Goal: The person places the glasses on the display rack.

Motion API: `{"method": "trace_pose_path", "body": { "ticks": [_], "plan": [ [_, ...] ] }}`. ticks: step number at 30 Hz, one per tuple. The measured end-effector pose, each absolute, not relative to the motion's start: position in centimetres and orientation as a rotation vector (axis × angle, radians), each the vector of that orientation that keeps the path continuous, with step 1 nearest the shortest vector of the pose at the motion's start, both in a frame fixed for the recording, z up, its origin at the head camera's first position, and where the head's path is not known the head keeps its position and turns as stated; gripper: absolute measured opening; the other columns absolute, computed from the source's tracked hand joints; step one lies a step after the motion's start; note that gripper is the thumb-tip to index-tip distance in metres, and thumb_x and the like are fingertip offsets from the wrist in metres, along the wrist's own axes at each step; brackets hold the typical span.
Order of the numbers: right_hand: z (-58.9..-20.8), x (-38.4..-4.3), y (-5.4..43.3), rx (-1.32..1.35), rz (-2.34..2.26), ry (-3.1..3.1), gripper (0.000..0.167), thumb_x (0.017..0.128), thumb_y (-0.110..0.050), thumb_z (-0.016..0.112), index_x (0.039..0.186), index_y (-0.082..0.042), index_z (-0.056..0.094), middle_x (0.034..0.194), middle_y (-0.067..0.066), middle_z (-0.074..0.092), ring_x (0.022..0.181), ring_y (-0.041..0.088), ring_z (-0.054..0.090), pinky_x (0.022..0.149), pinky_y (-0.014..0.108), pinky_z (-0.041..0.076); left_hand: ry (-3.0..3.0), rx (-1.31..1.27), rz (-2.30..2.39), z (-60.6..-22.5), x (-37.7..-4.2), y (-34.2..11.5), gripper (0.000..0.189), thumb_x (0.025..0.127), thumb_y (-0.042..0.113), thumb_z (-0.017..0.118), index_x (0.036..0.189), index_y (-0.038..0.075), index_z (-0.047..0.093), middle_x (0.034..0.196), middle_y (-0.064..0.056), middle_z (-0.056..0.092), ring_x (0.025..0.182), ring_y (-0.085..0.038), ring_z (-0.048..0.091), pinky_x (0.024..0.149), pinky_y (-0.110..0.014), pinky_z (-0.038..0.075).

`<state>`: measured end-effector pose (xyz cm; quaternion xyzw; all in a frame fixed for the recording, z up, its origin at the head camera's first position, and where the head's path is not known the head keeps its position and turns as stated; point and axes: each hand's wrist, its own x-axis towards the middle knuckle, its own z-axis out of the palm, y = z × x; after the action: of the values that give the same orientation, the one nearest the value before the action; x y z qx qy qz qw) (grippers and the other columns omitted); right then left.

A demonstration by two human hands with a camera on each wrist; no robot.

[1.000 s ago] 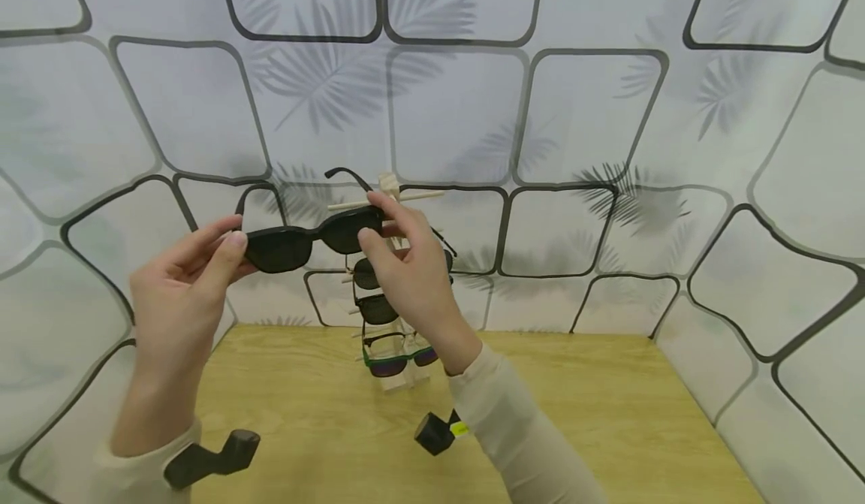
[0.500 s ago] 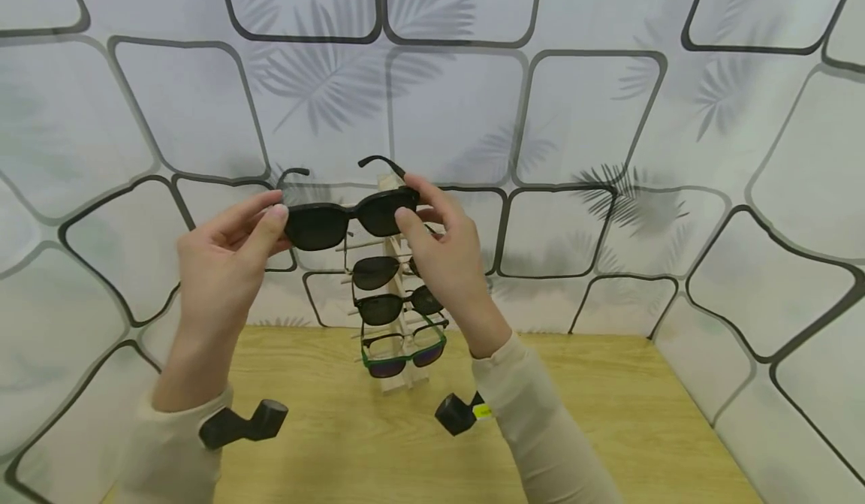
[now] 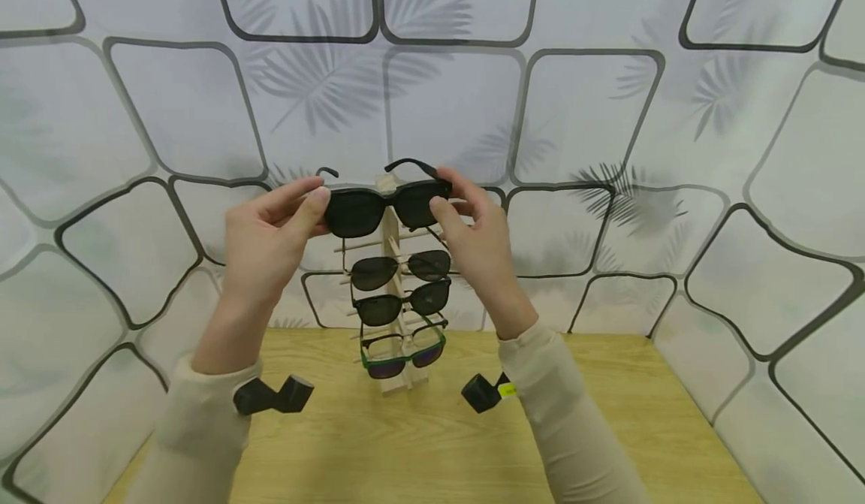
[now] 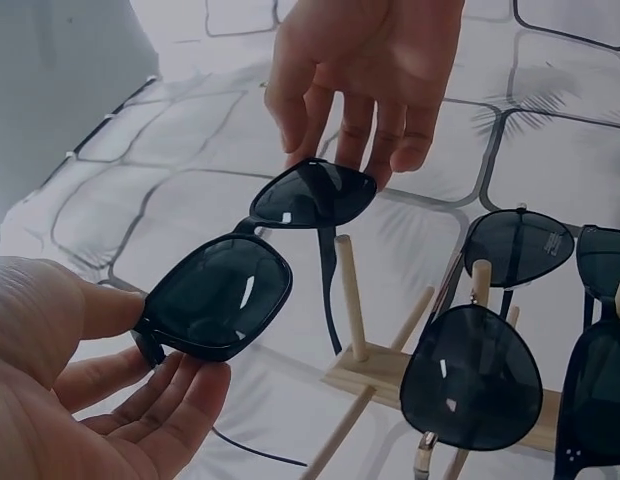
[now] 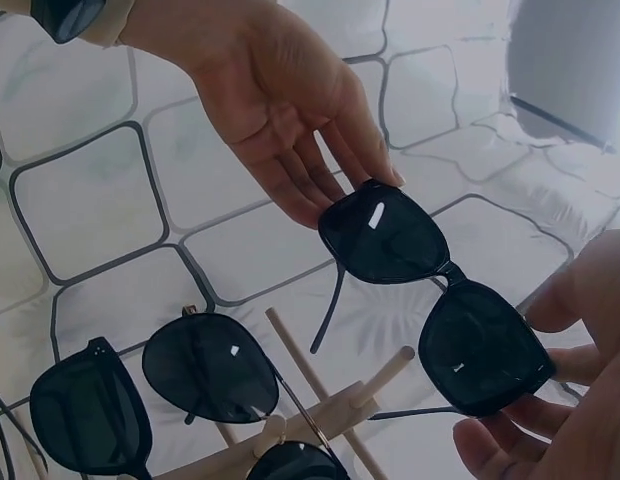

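Observation:
Black sunglasses [image 3: 356, 212] with dark lenses are held up in front of the top of a wooden display stand [image 3: 390, 227], temples unfolded and pointing away. My left hand [image 3: 266, 237] pinches their left outer corner between thumb and fingers. At the opposite corner my right hand [image 3: 480, 241] grips the frame the same way. In the left wrist view the held sunglasses [image 4: 222, 295] are apart from the stand's bare upper pegs [image 4: 351, 300]. Below them on the stand hang aviator sunglasses [image 3: 374, 273], dark-framed sunglasses [image 3: 378, 309] and green-framed glasses [image 3: 387, 369].
The stand rests on a wood-grain table [image 3: 392, 451]. Behind it rises a patterned cloth backdrop [image 3: 453, 113], which also covers both sides. A black wrist device [image 3: 273, 396] sits on the left sleeve, and another device [image 3: 481, 393] on the right.
Both hands have carried the black sunglasses rightward and slightly up, from left of the stand to in front of its top. The sunglasses have become more level.

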<state>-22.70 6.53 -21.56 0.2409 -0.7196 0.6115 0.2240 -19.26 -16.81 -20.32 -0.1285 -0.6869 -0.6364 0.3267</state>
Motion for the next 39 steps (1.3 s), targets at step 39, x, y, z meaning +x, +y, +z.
{"method": "trace_pose_path", "body": {
  "ticks": [39],
  "plan": [
    [-23.3,-25.0,7.4,0.569,1.760,-2.075,0.046,0.106,-0.019,0.059,0.152,-0.018,0.058,0.135,0.012,0.059,0.116,0.026,0.062,0.081,0.038,0.058,-1.908,-0.346,-1.657,-21.9,-21.9,-16.3,0.032,0.101,0.013,0.073,0.127,-0.006,0.073,0.083,0.019,0.074,0.069,-0.001,0.073,0.075,-0.019,0.062]
  ]
}}
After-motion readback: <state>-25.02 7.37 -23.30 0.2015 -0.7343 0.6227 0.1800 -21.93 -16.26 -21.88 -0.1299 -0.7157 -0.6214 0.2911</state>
